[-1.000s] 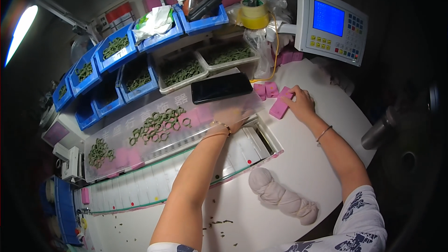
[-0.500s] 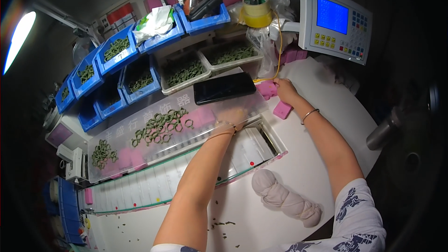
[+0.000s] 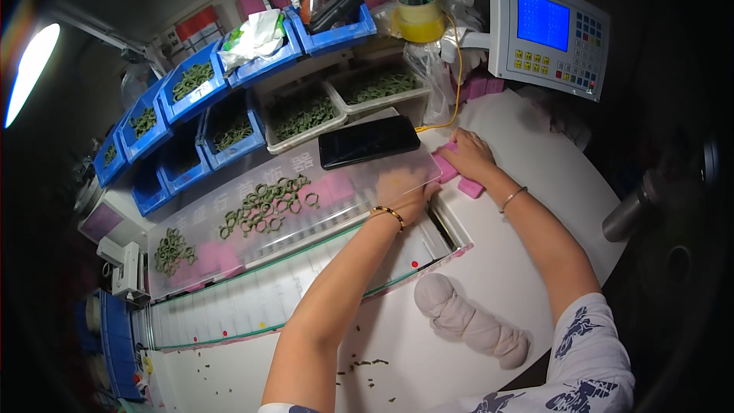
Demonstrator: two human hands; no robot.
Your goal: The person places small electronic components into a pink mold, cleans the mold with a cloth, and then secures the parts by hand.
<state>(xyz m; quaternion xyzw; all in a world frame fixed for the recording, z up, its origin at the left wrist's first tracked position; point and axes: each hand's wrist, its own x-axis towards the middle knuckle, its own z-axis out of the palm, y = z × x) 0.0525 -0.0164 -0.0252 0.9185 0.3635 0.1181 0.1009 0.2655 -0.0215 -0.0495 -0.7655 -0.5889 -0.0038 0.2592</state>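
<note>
A: Starting at the far left, we see the blue bins (image 3: 191, 92) stacked in a curve, most holding green rings, and below them a clear plastic sheet (image 3: 252, 229) with two groups of green rings (image 3: 264, 203) lying loose on it. A black phone (image 3: 368, 141) rests at the sheet's upper right.

B: Then our left hand (image 3: 404, 200) sits at the sheet's right end, palm down, fingers tucked under or against the edge. We cannot tell whether it grips anything.

A: Further right, our right hand (image 3: 468, 154) lies flat and spread over the pink foam blocks (image 3: 459, 172), pressing on them rather than closed round one.

B: How far along? We judge it early to middling: many rings lie unsorted on the sheet, and the slotted tray (image 3: 306, 291) beneath looks largely unfilled.

A: A knotted beige cloth (image 3: 470, 321) and the control panel (image 3: 547, 30) sit further right, untouched.
</note>
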